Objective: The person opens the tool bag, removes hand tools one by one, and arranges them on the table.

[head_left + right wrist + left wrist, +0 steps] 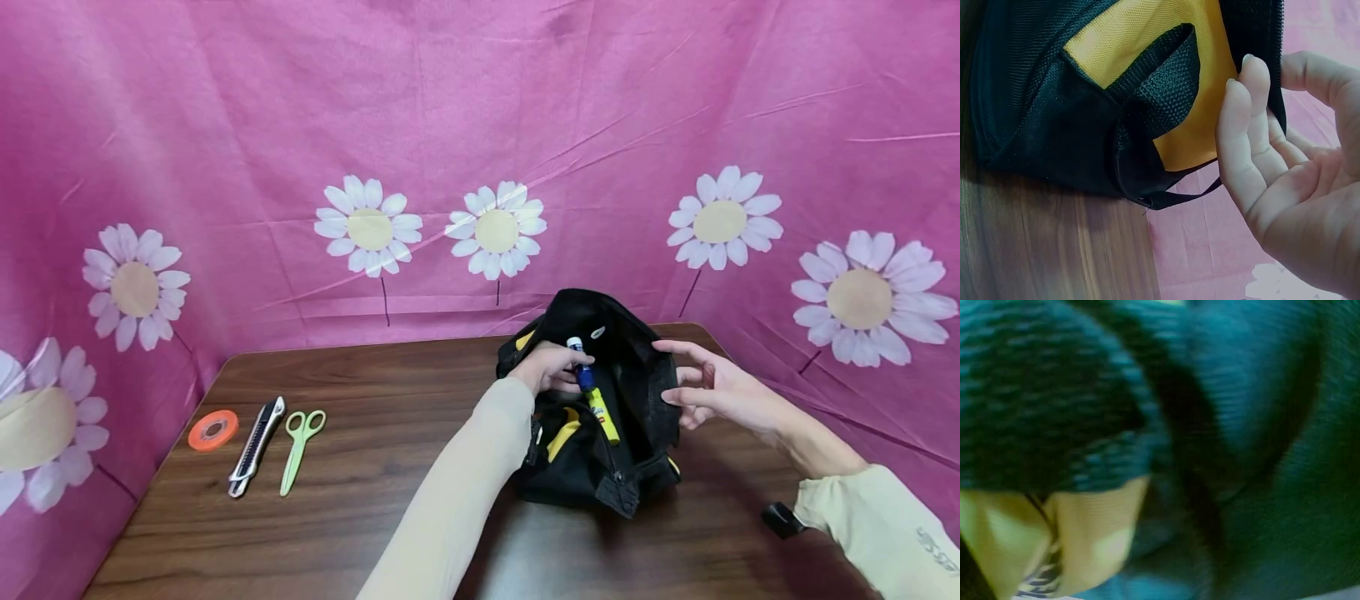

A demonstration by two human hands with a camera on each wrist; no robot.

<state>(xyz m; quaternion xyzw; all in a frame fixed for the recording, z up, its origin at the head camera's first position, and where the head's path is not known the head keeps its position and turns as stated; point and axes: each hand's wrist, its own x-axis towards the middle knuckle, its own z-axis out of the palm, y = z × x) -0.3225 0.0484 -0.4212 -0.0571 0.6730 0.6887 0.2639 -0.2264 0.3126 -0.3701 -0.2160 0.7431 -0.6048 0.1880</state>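
A black tool bag (558, 479) with yellow patches stands unzipped on the table. My left hand (551, 365) reaches inside and pinches a blue tube with a white end (585, 380). A yellow tube (602, 415) lies in line just below the blue one; whether they are joined, I cannot tell. My right hand (716, 392) holds the bag's right rim between thumb and fingers. The right wrist view shows those fingers (1254, 81) against the rim, beside a black webbing loop (1169, 94) on a yellow panel. Blurred dark fabric (1241, 375) fills the left wrist view.
On the left of the brown wooden table (375, 433) lie an orange tape roll (201, 435), a box cutter (257, 447) and green scissors (297, 450). A pink flowered cloth (600, 92) hangs behind and at the sides.
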